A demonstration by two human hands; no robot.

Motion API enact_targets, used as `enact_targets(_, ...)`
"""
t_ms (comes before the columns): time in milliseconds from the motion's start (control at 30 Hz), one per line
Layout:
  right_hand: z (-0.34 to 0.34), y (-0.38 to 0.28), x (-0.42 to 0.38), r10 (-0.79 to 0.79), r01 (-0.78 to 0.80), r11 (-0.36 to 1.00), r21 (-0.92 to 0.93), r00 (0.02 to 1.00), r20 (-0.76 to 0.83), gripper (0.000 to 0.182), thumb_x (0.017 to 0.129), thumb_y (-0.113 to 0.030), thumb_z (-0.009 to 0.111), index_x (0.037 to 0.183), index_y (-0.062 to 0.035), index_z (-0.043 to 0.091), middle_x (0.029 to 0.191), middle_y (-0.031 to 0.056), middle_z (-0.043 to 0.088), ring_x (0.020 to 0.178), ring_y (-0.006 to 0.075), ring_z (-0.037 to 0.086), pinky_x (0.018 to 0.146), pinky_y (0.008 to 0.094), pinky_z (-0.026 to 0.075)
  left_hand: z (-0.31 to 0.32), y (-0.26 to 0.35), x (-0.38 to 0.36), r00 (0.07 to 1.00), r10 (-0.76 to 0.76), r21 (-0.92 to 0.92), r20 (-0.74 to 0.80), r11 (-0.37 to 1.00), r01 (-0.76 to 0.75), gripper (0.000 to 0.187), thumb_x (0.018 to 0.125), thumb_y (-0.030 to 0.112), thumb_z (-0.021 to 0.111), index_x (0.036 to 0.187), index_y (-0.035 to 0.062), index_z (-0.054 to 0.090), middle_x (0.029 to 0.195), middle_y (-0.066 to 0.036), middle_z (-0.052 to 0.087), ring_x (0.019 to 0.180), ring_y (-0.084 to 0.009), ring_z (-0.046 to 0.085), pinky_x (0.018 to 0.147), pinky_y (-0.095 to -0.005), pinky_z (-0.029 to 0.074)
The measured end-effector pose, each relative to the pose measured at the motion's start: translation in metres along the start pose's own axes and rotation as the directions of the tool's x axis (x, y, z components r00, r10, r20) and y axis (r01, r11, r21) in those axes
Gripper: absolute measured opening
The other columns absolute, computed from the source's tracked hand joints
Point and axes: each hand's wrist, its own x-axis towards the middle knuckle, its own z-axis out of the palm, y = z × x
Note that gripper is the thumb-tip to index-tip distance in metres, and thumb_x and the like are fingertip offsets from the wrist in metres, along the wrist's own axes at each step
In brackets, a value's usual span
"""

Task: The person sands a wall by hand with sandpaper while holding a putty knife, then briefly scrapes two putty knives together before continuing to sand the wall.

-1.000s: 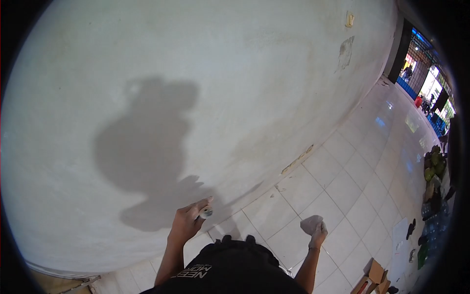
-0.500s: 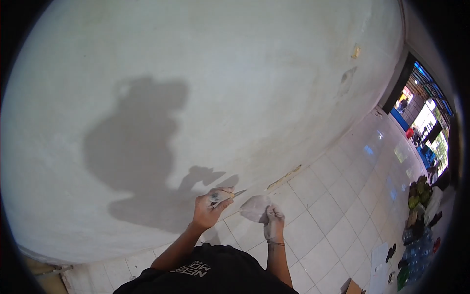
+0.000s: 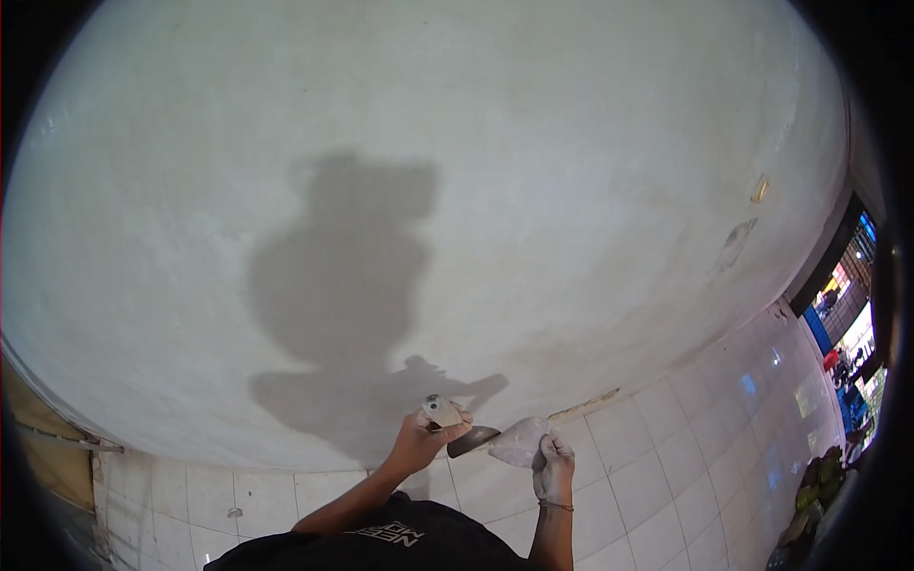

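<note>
Head view — left hand (image 3: 421,442) gripping scraper (image 3: 443,413), blade (image 3: 472,441) just beside pale flat piece (image 3: 519,443) clasped in right hand (image 3: 555,464).

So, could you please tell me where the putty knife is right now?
In the head view, the putty knife is low near the middle, in the left hand, its blade beside the whitish plate in the right hand.

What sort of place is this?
Probably a room indoors, maybe being fixed up: there's a big pale wall with a rough patch, a tiled floor, and a bladed tool in the left hand.
</note>
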Motion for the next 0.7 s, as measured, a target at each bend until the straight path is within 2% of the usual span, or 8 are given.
enact_targets(67,0.006,-0.005,-0.004,0.016,-0.013,0.997,0.077,0.999,-0.030,0.022,0.090,-0.008,0.049,0.108,0.0042,0.056,0.096,0.0090,0.062,0.085,0.0153,0.060,0.078,0.0265,0.047,-0.002,-0.001,0.000,1.000,0.007,0.019,0.028,1.000,-0.008,0.015,0.080,0.012,0.066,0.091,0.0009,0.062,0.095,-0.005,0.064,0.089,-0.0136,0.058,0.079,-0.0273,0.046)
enact_targets(200,0.006,-0.002,-0.007,-0.016,0.020,0.992,0.128,0.999,-0.030,0.022,0.090,-0.008,0.050,0.107,0.0036,0.057,0.097,0.0097,0.062,0.088,0.0170,0.060,0.080,0.0281,0.048,-0.001,0.006,0.005,0.993,0.084,-0.034,0.083,0.996,-0.082,0.016,0.083,0.009,0.063,0.096,0.0002,0.058,0.097,-0.007,0.063,0.093,-0.0148,0.058,0.082,-0.0273,0.045)
enact_targets(267,0.007,-0.006,-0.014,0.013,-0.007,0.979,0.202,1.000,-0.029,0.021,0.090,-0.008,0.050,0.106,0.0032,0.057,0.098,0.0101,0.062,0.087,0.0178,0.061,0.080,0.0296,0.049,0.005,0.014,0.005,0.986,0.141,-0.215,0.093,0.969,-0.119,0.017,0.085,0.005,0.059,0.100,-0.0004,0.053,0.099,-0.010,0.062,0.098,-0.0167,0.056,0.086,-0.0278,0.044)
enact_targets(367,0.010,-0.008,-0.023,0.045,-0.026,0.968,0.251,0.997,-0.070,0.020,0.089,-0.007,0.050,0.105,0.0035,0.057,0.097,0.0101,0.062,0.088,0.0182,0.061,0.080,0.0312,0.050,0.005,0.024,0.006,0.974,0.212,-0.287,0.084,0.941,-0.180,0.018,0.086,0.002,0.057,0.103,-0.0005,0.050,0.103,-0.012,0.061,0.099,-0.0180,0.056,0.087,-0.0286,0.044)
enact_targets(467,0.002,0.005,-0.020,0.016,0.022,0.961,0.276,0.991,-0.136,0.022,0.089,-0.007,0.050,0.107,0.0034,0.055,0.099,0.0109,0.062,0.090,0.0198,0.060,0.081,0.0330,0.050,0.000,0.024,0.009,0.977,0.190,-0.263,0.096,0.952,-0.159,0.018,0.085,0.001,0.057,0.103,-0.0004,0.051,0.104,-0.012,0.061,0.100,-0.0172,0.056,0.087,-0.0286,0.044)
enact_targets(600,-0.012,0.010,-0.014,-0.072,0.103,0.936,0.337,0.992,-0.103,0.031,0.086,-0.010,0.053,0.114,0.0033,0.050,0.108,0.0137,0.058,0.097,0.0230,0.058,0.081,0.0355,0.050,-0.004,0.028,0.009,0.974,0.213,-0.203,0.084,0.960,-0.192,0.017,0.084,0.000,0.058,0.101,-0.0006,0.054,0.104,-0.012,0.062,0.100,-0.0171,0.056,0.087,-0.0284,0.044)
enact_targets(667,-0.022,0.012,-0.013,-0.105,0.120,0.933,0.339,0.993,-0.060,0.034,0.086,-0.012,0.054,0.115,0.0031,0.049,0.110,0.0137,0.057,0.100,0.0228,0.057,0.085,0.0370,0.048,-0.005,0.031,0.006,0.979,0.194,-0.008,0.058,0.981,-0.194,0.021,0.083,-0.004,0.056,0.103,-0.0019,0.051,0.103,-0.016,0.062,0.100,-0.0219,0.058,0.088,-0.0329,0.046)
enact_targets(700,-0.024,0.011,-0.014,-0.134,0.137,0.929,0.344,0.990,-0.033,0.036,0.085,-0.013,0.055,0.117,0.0030,0.048,0.111,0.0136,0.056,0.102,0.0225,0.056,0.089,0.0384,0.046,-0.005,0.034,0.004,0.977,0.207,-0.003,0.050,0.978,-0.207,0.021,0.083,-0.004,0.056,0.103,-0.0019,0.051,0.103,-0.016,0.062,0.100,-0.0219,0.058,0.088,-0.0329,0.046)
